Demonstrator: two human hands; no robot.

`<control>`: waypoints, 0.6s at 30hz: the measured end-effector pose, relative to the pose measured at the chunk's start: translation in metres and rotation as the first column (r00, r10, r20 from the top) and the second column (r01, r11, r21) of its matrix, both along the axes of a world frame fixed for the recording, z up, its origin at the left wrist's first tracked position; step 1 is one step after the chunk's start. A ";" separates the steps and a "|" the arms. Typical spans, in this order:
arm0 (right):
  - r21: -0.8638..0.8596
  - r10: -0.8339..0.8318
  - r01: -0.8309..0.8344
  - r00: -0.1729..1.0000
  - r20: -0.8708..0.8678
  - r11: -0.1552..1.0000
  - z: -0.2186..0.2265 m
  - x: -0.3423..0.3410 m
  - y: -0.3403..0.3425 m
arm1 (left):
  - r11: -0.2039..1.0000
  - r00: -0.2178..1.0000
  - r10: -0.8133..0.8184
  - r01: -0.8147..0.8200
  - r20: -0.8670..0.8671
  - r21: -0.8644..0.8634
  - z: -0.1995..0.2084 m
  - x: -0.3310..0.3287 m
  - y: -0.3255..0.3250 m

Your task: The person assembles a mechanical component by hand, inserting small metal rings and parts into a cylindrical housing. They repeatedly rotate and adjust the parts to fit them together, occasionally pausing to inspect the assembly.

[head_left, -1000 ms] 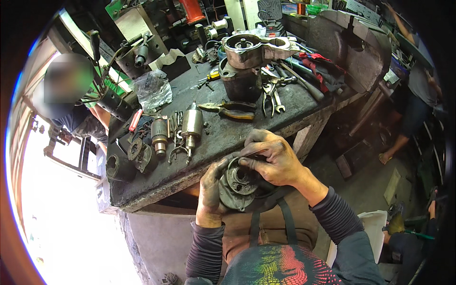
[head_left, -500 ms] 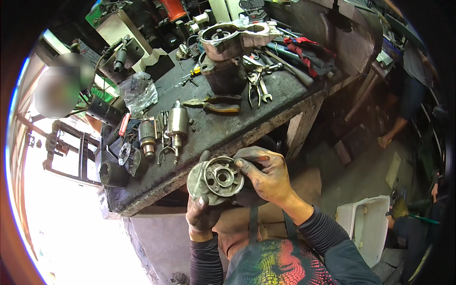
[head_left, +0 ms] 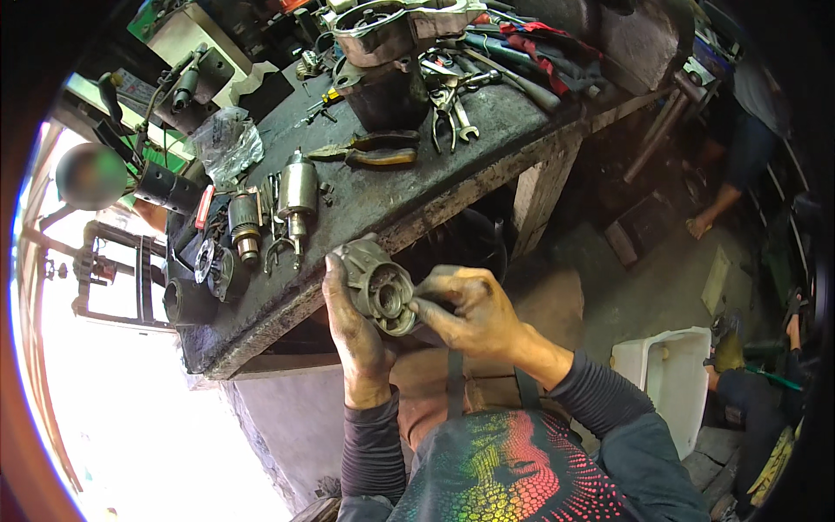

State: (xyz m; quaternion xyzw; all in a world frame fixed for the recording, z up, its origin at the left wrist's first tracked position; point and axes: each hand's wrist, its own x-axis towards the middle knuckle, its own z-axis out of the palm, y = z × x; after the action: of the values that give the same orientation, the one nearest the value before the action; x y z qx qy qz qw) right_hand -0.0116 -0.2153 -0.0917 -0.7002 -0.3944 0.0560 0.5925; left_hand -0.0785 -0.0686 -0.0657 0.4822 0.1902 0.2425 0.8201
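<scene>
My left hand (head_left: 358, 339) supports the round grey metal housing (head_left: 358, 261) from its left side, thumb extended along the casting. The housing sits between both hands, at the near edge of the workbench (head_left: 361, 217), with its open face tilted toward my right hand (head_left: 474, 309). The open face shows a circular rim around a recessed central bore. My right hand is narrow: the fingers are curled and the thumb tip is at the right side of the rim. I cannot tell whether the fingertips close on the rim or on a small part.

On the bench, beyond the housing, lie the following: a silver cylindrical armature (head_left: 297, 187) with its shaft toward me; a second, copper-banded armature (head_left: 244, 224) to its left; pliers (head_left: 381, 157) with yellow-and-black handles to its right. Behind the pliers, a cast housing (head_left: 370, 48) rests on a dark cylindrical body (head_left: 383, 96).
</scene>
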 end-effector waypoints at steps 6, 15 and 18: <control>-0.012 -0.051 0.053 0.993 0.109 0.999 0.008 0.013 -0.004 | 0.993 0.999 -0.026 0.022 -0.039 -0.119 0.006 0.012 -0.003; 0.093 -0.005 0.011 0.998 -0.069 0.996 0.008 0.016 -0.003 | 0.981 0.998 -0.050 0.042 -0.037 -0.189 0.011 0.019 0.000; 0.045 -0.189 0.185 0.976 0.104 0.982 0.009 0.018 -0.006 | 0.992 1.000 -0.025 0.023 -0.018 -0.124 0.011 0.022 -0.002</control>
State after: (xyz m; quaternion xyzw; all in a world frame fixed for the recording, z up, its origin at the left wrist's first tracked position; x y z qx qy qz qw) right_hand 0.0063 -0.2214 -0.0829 -0.7256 -0.3589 -0.0448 0.5854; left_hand -0.0569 -0.0705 -0.0545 0.4352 0.2068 0.2157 0.8493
